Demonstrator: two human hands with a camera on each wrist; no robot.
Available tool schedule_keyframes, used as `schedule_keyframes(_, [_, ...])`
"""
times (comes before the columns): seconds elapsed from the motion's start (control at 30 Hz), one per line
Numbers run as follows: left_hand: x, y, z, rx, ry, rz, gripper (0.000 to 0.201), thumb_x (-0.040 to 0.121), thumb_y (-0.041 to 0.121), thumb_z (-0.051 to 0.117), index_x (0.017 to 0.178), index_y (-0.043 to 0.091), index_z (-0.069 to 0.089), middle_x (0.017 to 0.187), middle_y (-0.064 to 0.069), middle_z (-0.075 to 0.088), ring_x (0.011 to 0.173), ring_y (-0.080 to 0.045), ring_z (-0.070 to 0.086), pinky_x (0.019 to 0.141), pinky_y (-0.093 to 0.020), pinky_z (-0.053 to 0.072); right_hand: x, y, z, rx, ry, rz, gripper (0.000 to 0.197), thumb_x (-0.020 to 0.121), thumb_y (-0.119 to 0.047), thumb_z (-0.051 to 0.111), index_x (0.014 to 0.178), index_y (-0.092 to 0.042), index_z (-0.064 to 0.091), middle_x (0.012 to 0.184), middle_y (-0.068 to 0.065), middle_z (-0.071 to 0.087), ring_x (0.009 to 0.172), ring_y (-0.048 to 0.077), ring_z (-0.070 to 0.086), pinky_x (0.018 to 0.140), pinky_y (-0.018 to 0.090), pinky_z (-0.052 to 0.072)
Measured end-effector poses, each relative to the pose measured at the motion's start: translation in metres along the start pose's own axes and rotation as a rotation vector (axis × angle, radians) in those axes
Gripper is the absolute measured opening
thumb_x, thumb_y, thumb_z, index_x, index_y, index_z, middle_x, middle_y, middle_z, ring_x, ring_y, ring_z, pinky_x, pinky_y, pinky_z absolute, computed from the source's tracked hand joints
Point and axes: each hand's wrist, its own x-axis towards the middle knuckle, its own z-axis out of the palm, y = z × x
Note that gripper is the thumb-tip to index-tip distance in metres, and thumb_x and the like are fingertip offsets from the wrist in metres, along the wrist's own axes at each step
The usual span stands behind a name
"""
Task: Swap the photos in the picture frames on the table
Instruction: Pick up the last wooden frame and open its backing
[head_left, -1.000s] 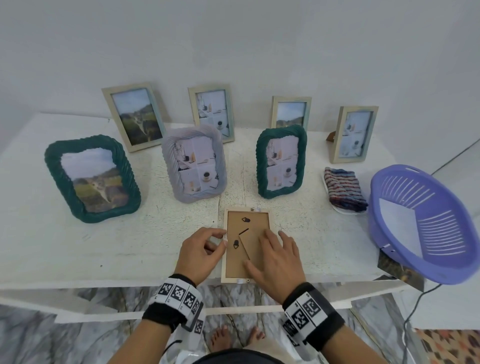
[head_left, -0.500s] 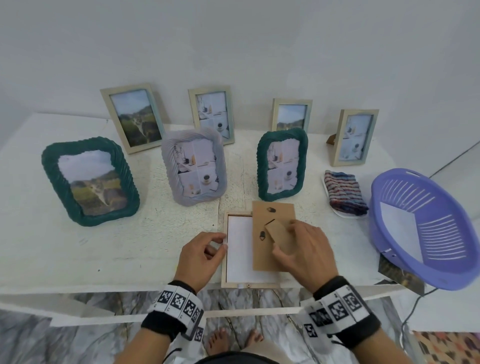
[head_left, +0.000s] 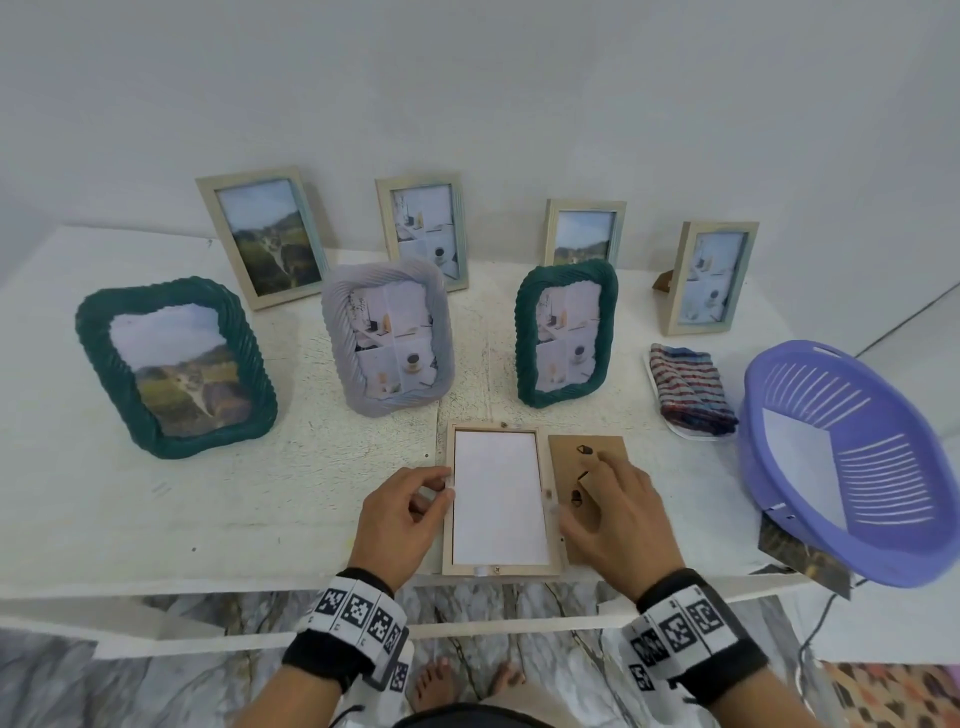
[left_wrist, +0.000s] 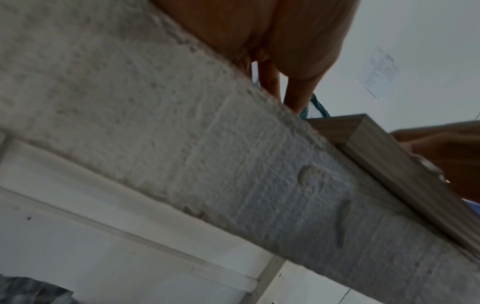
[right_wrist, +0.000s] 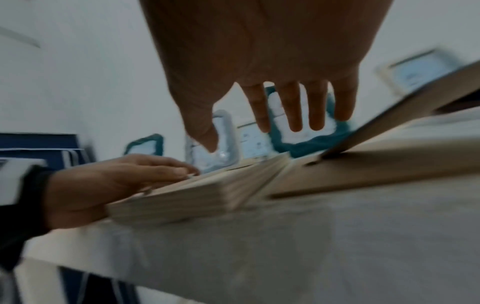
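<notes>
While our left hand (head_left: 402, 512) is pinching the left rail of the pale wooden picture frame (head_left: 500, 567) lying face down at the near edge of the white tabletop (head_left: 311, 493), our right hand (head_left: 615, 517) is resting with relaxed, spread fingers on the brown cardboard backing board (head_left: 571, 452) just right of it. Inside the frame the white back of the photo (head_left: 500, 499) is lying exposed. We are risking a slip: the frame is overhanging the edge, and prying the photo out could tip it off. Half a second ago the backing was still being lifted over the frame; now it is lying flat beside it.
</notes>
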Motion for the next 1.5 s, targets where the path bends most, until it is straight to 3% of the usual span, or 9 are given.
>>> schedule_keyframes(0.1, [0.001, 0.001, -0.001, 0.002, 0.0, -0.009, 0.021, 0.086, 0.016, 0.071, 0.105, 0.025, 0.071, 0.088, 0.014, 0.065, 0.073, -0.01, 0.059, 0.065, -0.01, 0.047, 0.003, -0.031, 0.009, 0.025, -0.198, -0.109, 0.085, 0.078, -0.073, 0.041, 0.149, -0.034, 0.018, 0.16, 0.007, 0.012, 0.146, 0.027, 0.01, 0.117, 0.045, 0.021])
schedule_keyframes(0.2, [0.0, 0.003, -0.002, 0.025, -0.006, -0.005, 0.021, 0.087, 0.018, 0.071, 0.106, 0.027, 0.07, 0.089, 0.015, 0.065, 0.077, -0.011, 0.06, 0.067, -0.013, 0.049, 0.01, -0.046, 0.023, -0.07, -0.314, -0.143, 0.101, 0.07, -0.085, 0.044, 0.148, -0.046, -0.007, 0.16, 0.007, -0.016, 0.147, 0.031, -0.013, 0.118, 0.046, 0.003])
schedule_keyframes(0.57, [0.0, 0.004, -0.001, 0.029, 0.004, -0.007, 0.021, 0.087, 0.017, 0.071, 0.106, 0.026, 0.071, 0.088, 0.015, 0.064, 0.074, -0.009, 0.06, 0.065, -0.013, 0.05, 0.031, -0.047, 0.034, -0.183, -0.392, -0.159, 0.121, 0.05, -0.099, 0.035, 0.144, -0.046, -0.021, 0.155, 0.015, -0.029, 0.144, 0.041, -0.015, 0.118, 0.053, 0.001])
schedule_keyframes(0.9, [-0.001, 0.006, -0.001, 0.056, 0.008, 0.01, 0.021, 0.087, 0.018, 0.07, 0.106, 0.026, 0.07, 0.087, 0.016, 0.064, 0.072, -0.009, 0.06, 0.063, -0.015, 0.05, 0.034, -0.052, 0.024, -0.158, -0.374, -0.123, 0.118, 0.061, -0.089, 0.049, 0.15, -0.038, -0.012, 0.16, 0.014, -0.007, 0.146, 0.038, 0.0, 0.119, 0.047, 0.005])
schedule_keyframes(1.1, [-0.001, 0.017, -0.004, -0.018, 0.04, -0.016, 0.016, 0.09, 0.022, 0.066, 0.104, 0.029, 0.067, 0.097, 0.012, 0.065, 0.085, -0.005, 0.061, 0.066, -0.013, 0.049, 0.028, -0.057, 0.01, -0.073, -0.181, -0.13, 0.105, 0.066, -0.084, 0.047, 0.151, -0.037, 0.006, 0.157, 0.007, 0.021, 0.144, 0.029, 0.017, 0.118, 0.044, 0.011])
schedule_keyframes(1.2, [-0.004, 0.037, -0.006, -0.177, 0.048, -0.075, 0.018, 0.089, 0.024, 0.066, 0.107, 0.026, 0.067, 0.096, 0.012, 0.069, 0.09, -0.005, 0.063, 0.067, -0.016, 0.051, 0.019, -0.056, 0.006, 0.149, -0.173, -0.133, 0.11, 0.065, -0.076, 0.062, 0.15, -0.039, 0.006, 0.16, 0.003, 0.004, 0.144, 0.024, 0.012, 0.116, 0.04, 0.023])
schedule_keyframes(1.33, [-0.003, 0.054, -0.004, -0.386, -0.031, -0.139, 0.032, 0.088, 0.009, 0.067, 0.114, 0.027, 0.063, 0.087, -0.002, 0.073, 0.084, -0.019, 0.068, 0.078, -0.039, 0.056, 0.002, -0.051, 0.002, 0.469, -0.153, -0.172, 0.099, 0.072, -0.058, 0.073, 0.147, -0.05, 0.008, 0.158, -0.009, -0.02, 0.142, 0.005, 0.006, 0.113, 0.026, 0.025])
schedule_keyframes(1.4, [-0.001, 0.056, -0.003, -0.452, -0.002, -0.183, 0.035, 0.089, 0.006, 0.066, 0.117, 0.026, 0.06, 0.085, -0.008, 0.073, 0.086, -0.029, 0.068, 0.078, -0.05, 0.057, -0.003, -0.047, 0.0, 0.665, -0.039, -0.153, 0.082, 0.083, -0.042, 0.07, 0.144, -0.052, 0.016, 0.161, -0.005, 0.001, 0.146, 0.006, 0.006, 0.115, 0.029, 0.022])
schedule_keyframes(1.5, [0.001, 0.061, 0.002, -0.398, 0.038, -0.213, 0.034, 0.088, 0.009, 0.067, 0.111, 0.031, 0.056, 0.083, -0.005, 0.073, 0.085, -0.027, 0.068, 0.078, -0.05, 0.057, -0.009, -0.046, -0.008, 1.126, 0.005, -0.096, 0.07, 0.094, -0.008, 0.055, 0.14, -0.051, 0.025, 0.141, 0.002, 0.051, 0.12, 0.024, 0.057, 0.098, 0.048, 0.049])
